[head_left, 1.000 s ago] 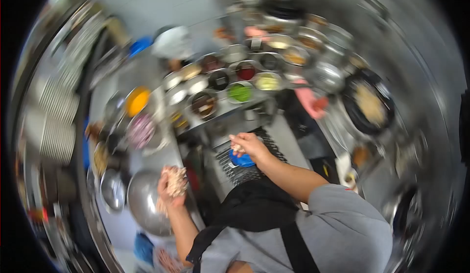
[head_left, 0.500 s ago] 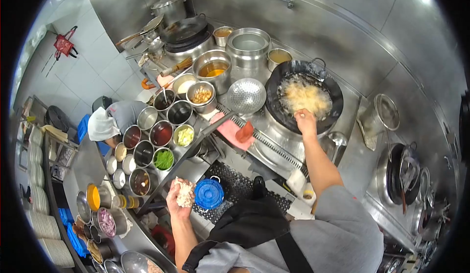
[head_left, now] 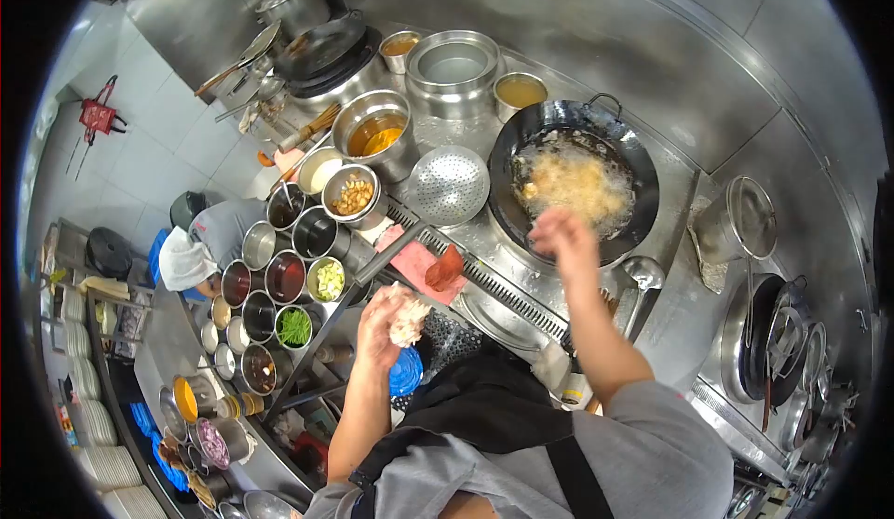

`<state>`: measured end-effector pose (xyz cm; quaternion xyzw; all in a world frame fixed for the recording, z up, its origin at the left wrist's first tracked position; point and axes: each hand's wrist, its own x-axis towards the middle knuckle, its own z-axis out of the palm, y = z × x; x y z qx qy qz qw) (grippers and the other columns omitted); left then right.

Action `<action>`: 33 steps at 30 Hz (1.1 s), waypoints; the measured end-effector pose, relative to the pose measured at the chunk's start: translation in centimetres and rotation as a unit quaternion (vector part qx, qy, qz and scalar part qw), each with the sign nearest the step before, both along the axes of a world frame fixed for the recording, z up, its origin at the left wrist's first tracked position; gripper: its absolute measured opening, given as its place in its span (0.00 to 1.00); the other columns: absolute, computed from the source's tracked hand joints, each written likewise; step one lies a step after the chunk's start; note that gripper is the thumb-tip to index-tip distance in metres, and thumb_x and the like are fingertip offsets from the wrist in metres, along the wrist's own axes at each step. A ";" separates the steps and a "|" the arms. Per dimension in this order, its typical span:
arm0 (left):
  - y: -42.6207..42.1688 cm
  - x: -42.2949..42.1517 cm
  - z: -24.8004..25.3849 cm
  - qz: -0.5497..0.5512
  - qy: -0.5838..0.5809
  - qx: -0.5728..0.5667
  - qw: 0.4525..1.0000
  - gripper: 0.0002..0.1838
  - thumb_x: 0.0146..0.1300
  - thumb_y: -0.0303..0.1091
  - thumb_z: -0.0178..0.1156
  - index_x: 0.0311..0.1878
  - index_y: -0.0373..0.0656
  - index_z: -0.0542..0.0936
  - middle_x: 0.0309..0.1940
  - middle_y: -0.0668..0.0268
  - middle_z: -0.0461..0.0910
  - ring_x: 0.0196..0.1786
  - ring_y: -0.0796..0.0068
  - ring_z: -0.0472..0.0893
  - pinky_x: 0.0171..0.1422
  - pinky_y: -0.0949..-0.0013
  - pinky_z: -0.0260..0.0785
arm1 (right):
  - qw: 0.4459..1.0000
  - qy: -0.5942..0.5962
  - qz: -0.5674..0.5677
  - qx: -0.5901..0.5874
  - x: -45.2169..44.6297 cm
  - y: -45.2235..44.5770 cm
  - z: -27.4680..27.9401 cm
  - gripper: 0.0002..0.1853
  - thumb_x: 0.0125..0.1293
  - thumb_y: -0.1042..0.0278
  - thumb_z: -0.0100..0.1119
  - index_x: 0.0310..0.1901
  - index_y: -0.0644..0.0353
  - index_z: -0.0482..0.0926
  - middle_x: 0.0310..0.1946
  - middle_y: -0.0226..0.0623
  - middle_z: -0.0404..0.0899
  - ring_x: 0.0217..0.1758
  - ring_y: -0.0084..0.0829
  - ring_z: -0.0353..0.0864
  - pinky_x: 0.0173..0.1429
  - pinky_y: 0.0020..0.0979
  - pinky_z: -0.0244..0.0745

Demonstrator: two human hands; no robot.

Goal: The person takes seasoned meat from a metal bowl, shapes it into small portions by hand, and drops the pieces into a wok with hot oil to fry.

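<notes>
My left hand (head_left: 377,325) is closed around a clump of pale shredded food (head_left: 408,321), held over the floor near the counter edge. Above the near edge of the black wok (head_left: 507,170), my right hand (head_left: 564,238) is blurred by motion, and whether it holds anything does not show. Golden food (head_left: 575,182) bubbles in oil inside the wok. Left of the wok lies a round perforated strainer (head_left: 449,186).
Steel pots of sauces and ingredients, one with chopped greens (head_left: 294,327), stand at the left. A ladle (head_left: 643,273) lies right of the wok. Another person (head_left: 223,230) bends beyond the left counter. A blue lid (head_left: 405,372) is below my left hand.
My view has swung from the left counter to the stove. My right hand has moved over to the wok and back slightly from its food. My left hand has risen with the clump.
</notes>
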<state>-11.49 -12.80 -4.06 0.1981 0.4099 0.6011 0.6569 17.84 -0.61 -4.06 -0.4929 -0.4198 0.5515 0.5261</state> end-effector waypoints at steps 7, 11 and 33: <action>6.8 7.5 1.0 -0.071 0.255 0.233 0.936 0.21 0.59 0.29 0.62 0.56 0.37 0.73 0.46 0.62 0.79 0.47 0.74 0.79 0.52 0.71 0.72 | 0.973 0.205 0.101 0.020 -10.2 -6.5 -2.2 0.38 0.52 0.74 0.73 0.64 0.65 0.64 0.52 0.36 0.76 0.54 0.25 0.77 0.58 0.30 0.74; 7.9 7.4 3.1 -0.105 0.412 0.396 0.814 0.29 0.57 0.29 0.64 0.63 0.35 0.68 0.49 0.53 0.79 0.51 0.63 0.81 0.61 0.63 0.69 | 0.977 0.196 0.051 0.064 -8.6 -4.6 1.0 0.36 0.51 0.75 0.73 0.63 0.64 0.67 0.52 0.34 0.77 0.52 0.24 0.78 0.57 0.28 0.73; 16.1 6.1 4.9 -0.361 -0.049 -0.001 0.931 0.22 0.69 0.48 0.52 0.58 0.43 0.72 0.48 0.63 0.80 0.50 0.68 0.80 0.48 0.63 0.76 | 0.853 -0.471 0.011 0.224 -7.2 -0.6 8.3 0.34 0.48 0.64 0.72 0.59 0.58 0.71 0.51 0.45 0.78 0.51 0.51 0.78 0.57 0.42 0.72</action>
